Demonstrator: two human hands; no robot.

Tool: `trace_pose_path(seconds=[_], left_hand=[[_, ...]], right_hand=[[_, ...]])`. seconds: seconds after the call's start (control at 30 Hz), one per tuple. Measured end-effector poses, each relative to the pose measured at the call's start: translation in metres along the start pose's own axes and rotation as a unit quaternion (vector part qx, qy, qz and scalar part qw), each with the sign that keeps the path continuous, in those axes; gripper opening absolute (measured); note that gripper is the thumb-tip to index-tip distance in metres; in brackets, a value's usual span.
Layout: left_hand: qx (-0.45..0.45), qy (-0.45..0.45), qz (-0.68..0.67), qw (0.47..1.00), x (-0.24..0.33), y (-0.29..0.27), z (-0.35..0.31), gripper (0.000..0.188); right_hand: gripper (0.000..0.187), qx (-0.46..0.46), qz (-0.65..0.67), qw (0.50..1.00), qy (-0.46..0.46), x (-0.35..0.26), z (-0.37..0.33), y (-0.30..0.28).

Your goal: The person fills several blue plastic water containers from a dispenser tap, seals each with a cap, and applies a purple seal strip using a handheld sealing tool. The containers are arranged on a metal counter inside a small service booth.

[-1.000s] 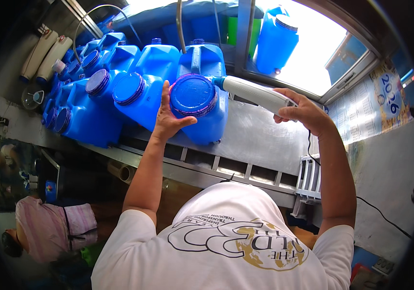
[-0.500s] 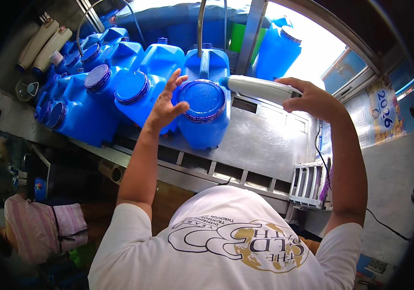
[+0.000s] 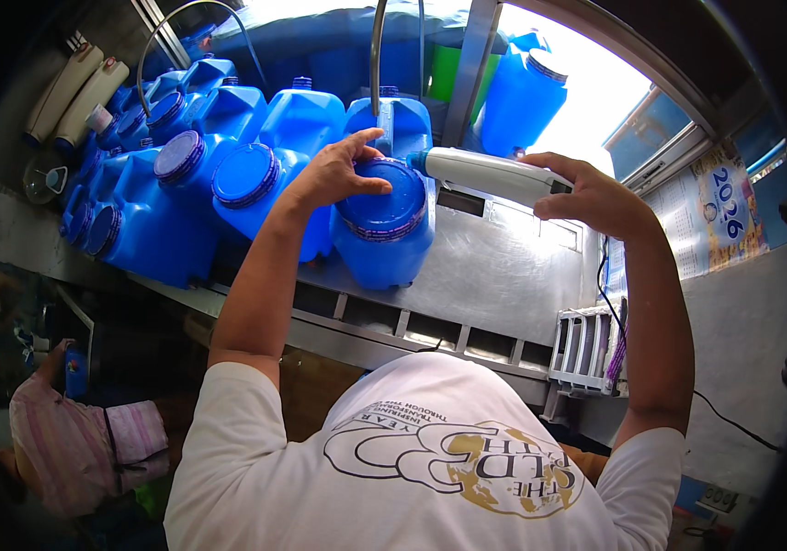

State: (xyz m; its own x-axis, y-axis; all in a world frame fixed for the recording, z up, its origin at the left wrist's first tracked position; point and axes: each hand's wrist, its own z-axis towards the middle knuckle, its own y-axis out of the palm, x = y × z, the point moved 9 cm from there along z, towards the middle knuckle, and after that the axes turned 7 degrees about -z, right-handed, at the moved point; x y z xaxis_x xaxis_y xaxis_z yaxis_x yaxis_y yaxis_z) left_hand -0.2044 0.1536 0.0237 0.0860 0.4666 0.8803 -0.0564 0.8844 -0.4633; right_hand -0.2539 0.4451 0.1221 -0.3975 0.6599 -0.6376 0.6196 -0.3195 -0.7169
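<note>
My right hand (image 3: 595, 195) is wrapped around the rear of a white heat gun (image 3: 485, 174) with a blue nozzle. Its tip meets the right rim of a blue screw cap (image 3: 400, 204). That cap closes a blue water jug (image 3: 389, 262) standing on the metal counter, and a clear printed band circles the cap's side. At the cap's left edge is my left hand (image 3: 331, 176), thumb and fingers apart. The thumb reaches over the cap top; whether it presses on it I cannot tell.
Several capped blue jugs (image 3: 244, 174) crowd the counter to the left. Another jug (image 3: 524, 101) stands by the window. A bent metal tube (image 3: 378, 55) hangs behind the near jug. At right are a grey plastic rack (image 3: 586, 344) and a black cord (image 3: 603, 275). A person in pink (image 3: 81, 441) is lower left.
My left hand has come down and right, from hovering beside the cap to its edge. The heat gun has shifted slightly left with my right hand, nozzle still at the cap.
</note>
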Motion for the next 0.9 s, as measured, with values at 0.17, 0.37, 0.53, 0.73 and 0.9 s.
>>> trace_pose_path(seconds=[0.17, 0.37, 0.53, 0.73, 0.9], left_hand=[[-0.005, -0.004, 0.015, 1.000, 0.003, 0.001, 0.001, 0.097], [0.130, 0.048, -0.149, 0.979, -0.018, -0.025, -0.029, 0.122], [0.297, 0.113, -0.053, 0.946, -0.024, 0.023, -0.102, 0.143], [0.405, 0.141, 0.046, 0.902, -0.009, 0.052, -0.108, 0.147], [0.408, 0.140, 0.067, 0.900, -0.006, 0.051, -0.107, 0.146]], right_hand=[[0.068, -0.024, -0.044, 0.998, -0.045, -0.019, 0.018, 0.013], [0.070, 0.002, -0.057, 0.998, -0.019, -0.009, 0.005, 0.002], [0.069, 0.008, -0.046, 0.999, 0.007, 0.030, -0.027, -0.001], [0.070, -0.004, 0.012, 1.000, 0.017, 0.051, -0.043, 0.011], [0.071, -0.018, 0.019, 1.000, -0.013, 0.052, -0.042, 0.017]])
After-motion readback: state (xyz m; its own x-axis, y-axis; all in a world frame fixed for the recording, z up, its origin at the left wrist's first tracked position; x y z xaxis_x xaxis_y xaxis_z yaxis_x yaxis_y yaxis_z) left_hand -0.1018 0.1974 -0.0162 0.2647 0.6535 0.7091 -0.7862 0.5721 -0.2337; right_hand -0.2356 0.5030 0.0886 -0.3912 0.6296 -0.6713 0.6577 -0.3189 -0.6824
